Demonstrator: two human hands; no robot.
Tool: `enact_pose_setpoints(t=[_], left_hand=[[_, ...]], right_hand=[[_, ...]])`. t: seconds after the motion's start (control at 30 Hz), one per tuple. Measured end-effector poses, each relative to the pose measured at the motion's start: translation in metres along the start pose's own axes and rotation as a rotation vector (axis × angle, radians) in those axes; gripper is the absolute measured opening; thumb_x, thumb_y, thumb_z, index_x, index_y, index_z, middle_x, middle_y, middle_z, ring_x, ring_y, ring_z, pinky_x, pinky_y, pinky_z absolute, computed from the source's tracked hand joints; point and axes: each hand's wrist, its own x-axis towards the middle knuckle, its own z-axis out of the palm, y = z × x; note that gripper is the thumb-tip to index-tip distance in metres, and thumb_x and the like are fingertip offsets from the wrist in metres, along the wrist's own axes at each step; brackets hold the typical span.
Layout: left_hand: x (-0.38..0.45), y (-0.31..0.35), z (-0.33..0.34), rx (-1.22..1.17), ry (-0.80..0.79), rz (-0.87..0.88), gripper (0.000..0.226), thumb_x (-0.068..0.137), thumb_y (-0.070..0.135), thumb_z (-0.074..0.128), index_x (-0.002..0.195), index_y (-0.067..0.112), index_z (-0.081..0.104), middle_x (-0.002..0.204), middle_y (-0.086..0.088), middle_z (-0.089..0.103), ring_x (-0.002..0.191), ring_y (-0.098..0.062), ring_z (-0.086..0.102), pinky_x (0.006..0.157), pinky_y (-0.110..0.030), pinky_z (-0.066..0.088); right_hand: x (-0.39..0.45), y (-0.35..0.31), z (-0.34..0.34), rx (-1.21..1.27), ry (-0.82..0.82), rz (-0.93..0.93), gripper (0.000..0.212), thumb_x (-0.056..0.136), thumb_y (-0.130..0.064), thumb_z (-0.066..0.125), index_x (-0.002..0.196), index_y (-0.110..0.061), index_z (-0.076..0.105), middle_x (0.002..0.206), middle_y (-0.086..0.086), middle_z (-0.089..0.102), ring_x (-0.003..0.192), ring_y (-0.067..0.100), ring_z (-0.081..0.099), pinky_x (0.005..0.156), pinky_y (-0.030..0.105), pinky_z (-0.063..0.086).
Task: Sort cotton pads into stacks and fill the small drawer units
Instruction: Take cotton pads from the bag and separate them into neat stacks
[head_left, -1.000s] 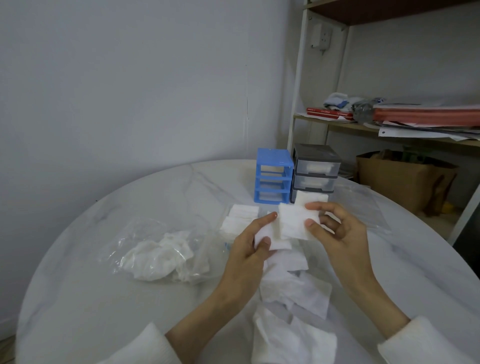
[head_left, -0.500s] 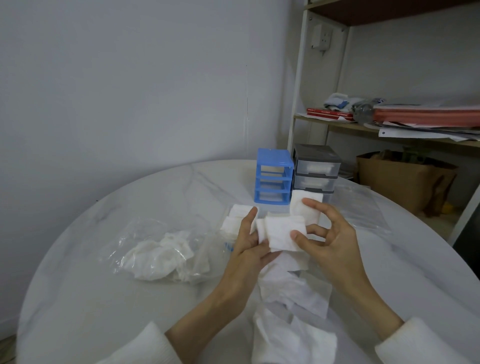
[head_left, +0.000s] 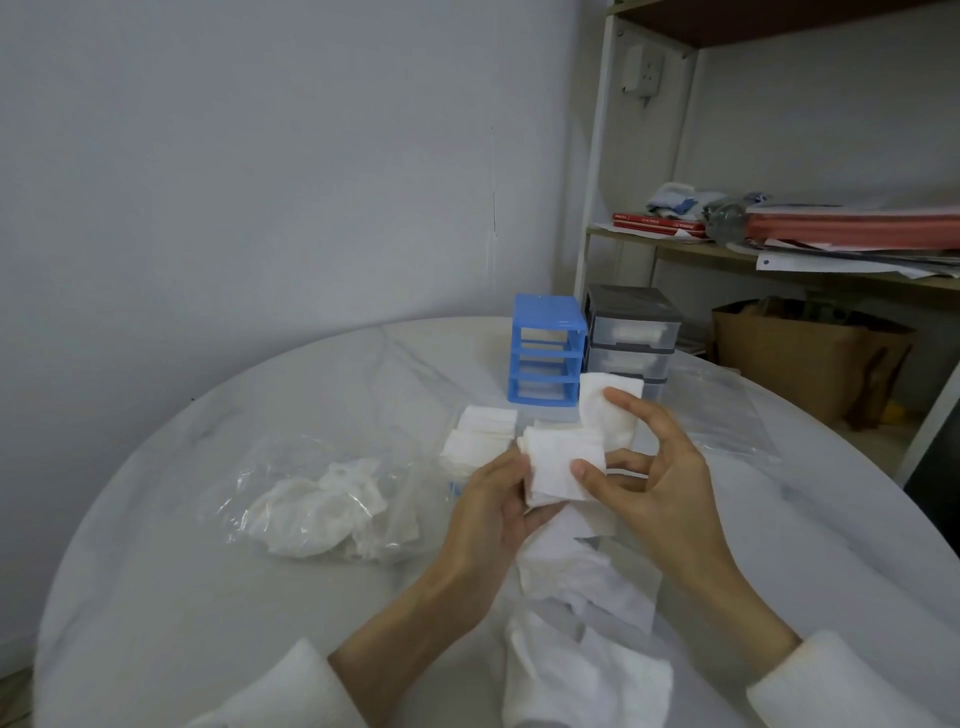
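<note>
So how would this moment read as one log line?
left hand: holds pad stack | right hand: pinches stack, lifts another pad | blue drawer unit: drawers out

Soft matt cotton pads, glossy marble-look table, crinkled clear plastic bag, smooth plastic drawer units.

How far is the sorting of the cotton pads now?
Partly done. Done: grey drawer unit shows white pads in its top drawer; small stacks lie beside the blue drawer unit. In hand: both hands hold a stack of pads. Left: loose pads near the person and the bag of pads.
</note>
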Motion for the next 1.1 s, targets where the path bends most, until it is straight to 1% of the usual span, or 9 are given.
enact_pose_setpoints(t=[0.1,0.2,0.33,0.5,0.63,0.73,0.83,1.0,1.1], left_hand=[[0.0002,-0.0005,-0.0006,0.031,0.005,0.008,0.03,0.096,0.022,0.041,0.113,0.006,0.06,0.111,-0.011,0.069,0.103,-0.022,0.066,0.08,-0.027,0.057],[-0.0008,-0.002,-0.0015,0.158,-0.039,0.055,0.034,0.086,0.029,0.053,0.108,0.007,0.065,0.106,-0.01,0.071,0.102,-0.022,0.067,0.083,-0.028,0.056],[-0.0009,-0.003,-0.003,0.253,-0.042,0.087,0.021,0.091,0.018,0.053,0.103,0.011,0.067,0.1,-0.006,0.073,0.097,-0.021,0.068,0.083,-0.029,0.056],[-0.002,-0.0023,-0.0016,0.288,-0.058,0.12,0.021,0.094,0.013,0.049,0.106,0.011,0.066,0.099,-0.002,0.073,0.093,-0.015,0.069,0.075,-0.022,0.055],[-0.0027,-0.0042,-0.001,0.341,-0.095,0.122,0.022,0.094,0.011,0.049,0.108,0.007,0.065,0.097,-0.005,0.073,0.09,-0.016,0.069,0.073,-0.023,0.055],[-0.0038,-0.0039,-0.0001,0.351,-0.13,0.11,0.019,0.095,0.01,0.048,0.103,0.011,0.065,0.089,0.002,0.074,0.085,-0.01,0.069,0.071,-0.019,0.054],[-0.0039,-0.0039,-0.0003,0.359,-0.147,0.104,0.019,0.095,0.009,0.047,0.102,0.013,0.064,0.088,0.005,0.074,0.086,-0.008,0.069,0.07,-0.018,0.053],[-0.0011,-0.0051,-0.0027,0.372,-0.087,0.136,0.022,0.094,0.01,0.049,0.111,0.01,0.064,0.102,-0.004,0.072,0.094,-0.013,0.068,0.078,-0.023,0.055],[0.0011,-0.0042,-0.0049,0.372,-0.031,0.171,0.021,0.095,0.01,0.048,0.108,0.008,0.064,0.099,-0.002,0.072,0.09,-0.009,0.068,0.075,-0.02,0.054]], right_hand=[[0.0,0.002,0.0005,-0.068,-0.005,-0.009,0.061,0.069,-0.01,0.08,0.116,-0.037,0.052,0.131,-0.006,0.047,0.088,0.018,0.067,0.068,0.027,0.059],[-0.0008,0.0024,0.0008,-0.106,-0.007,-0.029,0.062,0.069,-0.013,0.08,0.117,-0.039,0.05,0.13,-0.007,0.047,0.095,0.02,0.065,0.069,0.029,0.059],[-0.0007,0.0,0.0021,-0.137,0.003,-0.049,0.062,0.068,-0.014,0.08,0.118,-0.035,0.049,0.129,-0.004,0.047,0.087,0.013,0.064,0.071,0.024,0.058],[0.0016,-0.0017,0.0013,-0.115,0.065,-0.04,0.059,0.072,-0.011,0.077,0.122,-0.026,0.049,0.121,0.001,0.051,0.081,0.004,0.06,0.067,0.011,0.052],[0.0014,-0.0017,-0.0002,-0.169,0.098,-0.072,0.057,0.072,-0.017,0.076,0.122,-0.028,0.049,0.118,-0.003,0.051,0.082,0.008,0.058,0.071,0.014,0.052],[0.0025,0.0001,-0.0003,-0.199,0.131,-0.066,0.053,0.075,-0.017,0.074,0.119,-0.032,0.048,0.118,-0.003,0.05,0.081,0.006,0.057,0.072,0.01,0.05],[0.004,0.001,-0.0003,-0.216,0.153,-0.052,0.047,0.08,-0.015,0.07,0.121,-0.026,0.05,0.122,-0.003,0.048,0.08,0.011,0.058,0.074,0.009,0.05],[0.0037,-0.0033,-0.0018,-0.19,0.153,-0.108,0.039,0.087,-0.011,0.061,0.107,-0.041,0.048,0.111,0.002,0.055,0.081,0.007,0.058,0.069,0.006,0.046],[0.0047,-0.0042,-0.0044,-0.193,0.193,-0.127,0.028,0.088,-0.013,0.06,0.105,-0.034,0.055,0.11,0.0,0.059,0.084,0.0,0.057,0.069,0.007,0.046]])
